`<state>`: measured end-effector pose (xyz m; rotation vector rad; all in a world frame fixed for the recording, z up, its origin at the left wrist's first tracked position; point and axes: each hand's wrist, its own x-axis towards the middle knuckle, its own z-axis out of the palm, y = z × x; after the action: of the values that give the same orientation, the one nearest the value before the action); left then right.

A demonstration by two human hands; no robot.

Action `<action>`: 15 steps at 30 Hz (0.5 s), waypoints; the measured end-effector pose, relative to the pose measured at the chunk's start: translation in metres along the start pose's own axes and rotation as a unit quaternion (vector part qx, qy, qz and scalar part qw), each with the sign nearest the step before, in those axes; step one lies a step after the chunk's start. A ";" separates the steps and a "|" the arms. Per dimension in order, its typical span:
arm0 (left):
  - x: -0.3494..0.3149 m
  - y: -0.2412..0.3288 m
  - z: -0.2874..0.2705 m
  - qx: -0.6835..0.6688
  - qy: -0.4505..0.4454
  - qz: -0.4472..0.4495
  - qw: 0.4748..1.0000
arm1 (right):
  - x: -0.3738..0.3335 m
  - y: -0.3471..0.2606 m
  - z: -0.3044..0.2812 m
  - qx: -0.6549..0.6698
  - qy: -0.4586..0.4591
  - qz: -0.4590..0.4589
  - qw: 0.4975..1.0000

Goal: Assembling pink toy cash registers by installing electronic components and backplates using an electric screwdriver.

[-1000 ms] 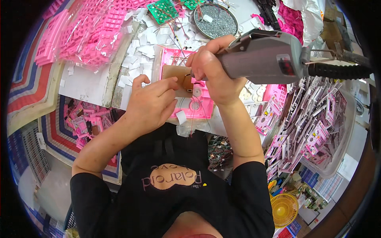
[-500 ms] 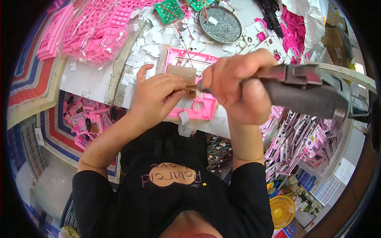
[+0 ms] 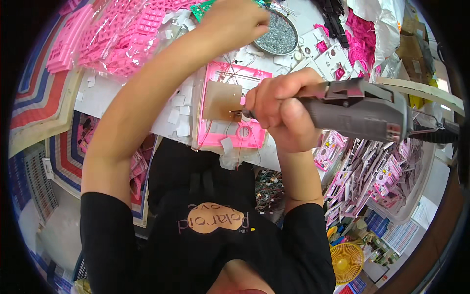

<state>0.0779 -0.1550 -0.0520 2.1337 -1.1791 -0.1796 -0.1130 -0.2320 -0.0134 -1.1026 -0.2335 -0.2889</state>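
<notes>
My right hand [image 3: 289,110] is wrapped round a grey electric screwdriver [image 3: 360,115] held nearly level. Its bit points left, at the lower right part of a brown circuit board [image 3: 220,99]. That board lies in a pink plastic frame [image 3: 205,139] with thin wires around it. Beyond the frame, my left hand [image 3: 235,24] is at the left rim of a round metal tray [image 3: 275,52] of small screws. Its fingers are curled and a little blurred; whatever they hold is hidden. Part of a green circuit board [image 3: 199,10] shows beside this hand.
Bagged pink plastic parts [image 3: 115,39] lie at the far left, and white paper pieces [image 3: 183,125] beside the frame. A clear bin [image 3: 416,196] of pink and white panels stands at right. A cable [image 3: 438,132] runs from the screwdriver's rear.
My left hand has left the brown board and swung up and away to the screw tray. The screwdriver has shifted slightly left, its bit now over the board's lower right part.
</notes>
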 end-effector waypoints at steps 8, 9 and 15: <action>0.064 -0.001 0.046 0.283 -0.189 0.021 0.940 | -0.019 0.015 0.004 -0.126 -0.008 0.043 0.991; 0.063 0.005 0.049 0.282 -0.164 0.023 0.945 | -0.020 0.016 0.005 -0.131 -0.006 0.044 0.990; 0.046 0.004 0.048 0.274 -0.055 0.045 0.959 | -0.019 0.020 0.014 -0.159 -0.027 0.068 0.985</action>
<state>0.0816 -0.2167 -0.0766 2.5589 -1.5219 0.0849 -0.1244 -0.2091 -0.0310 -1.4363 -0.1618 -0.1770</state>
